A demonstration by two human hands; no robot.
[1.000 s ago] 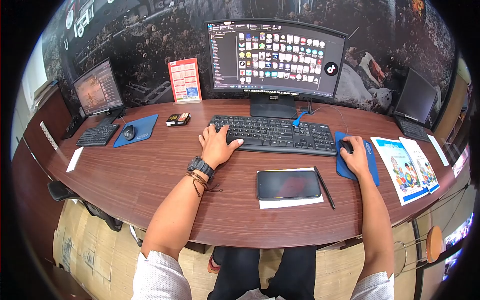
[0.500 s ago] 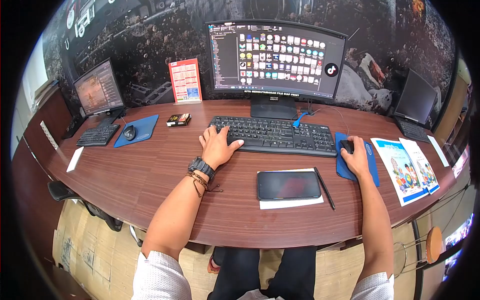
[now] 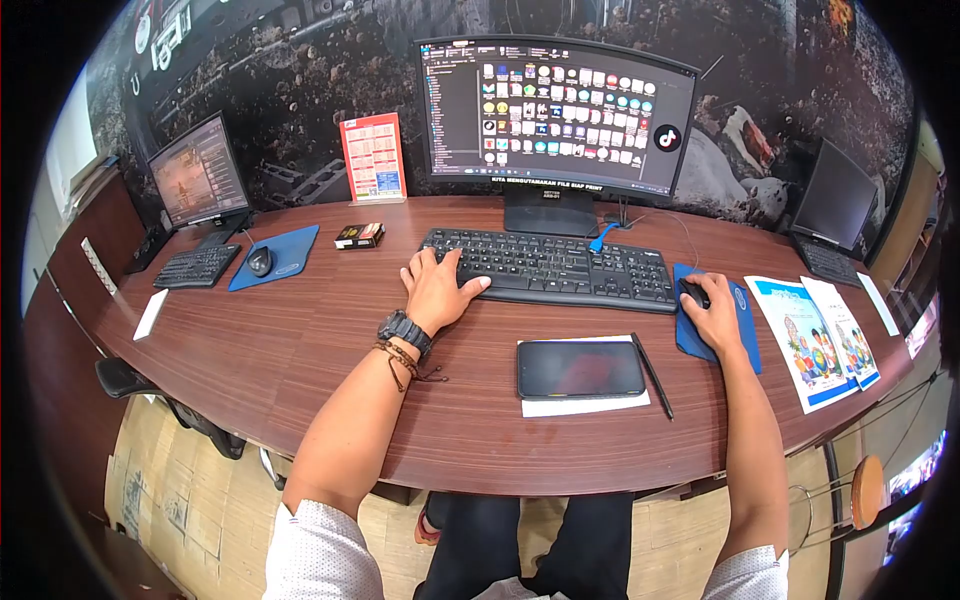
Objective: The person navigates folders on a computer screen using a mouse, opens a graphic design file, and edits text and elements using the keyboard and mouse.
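Observation:
My left hand [image 3: 434,292] rests with its fingers spread on the left end of a black keyboard [image 3: 570,268]. A watch and a braided bracelet circle that wrist. Over on the right, my right hand [image 3: 714,318] is curled over a black computer mouse [image 3: 690,291], which it partly hides. The mouse lies on a blue mouse pad [image 3: 747,345]. Between my forearms a dark-screened phone [image 3: 580,369] lies on a white sheet [image 3: 570,408], beside a black stylus or pen [image 3: 653,376]. Behind the keyboard, a curved monitor [image 3: 560,115] shows rows of icons.
Left on the desk [image 3: 270,370] are a second monitor [image 3: 197,175], keyboard [image 3: 197,267] and mouse [image 3: 260,262]. A small box [image 3: 359,236] lies near a red-bordered stand [image 3: 375,160]. Printed booklets [image 3: 805,345] and another screen [image 3: 836,195] are at right.
The view has shifted very slightly. My left hand stays on the keyboard and my right hand stays on the mouse, with no clear movement of either.

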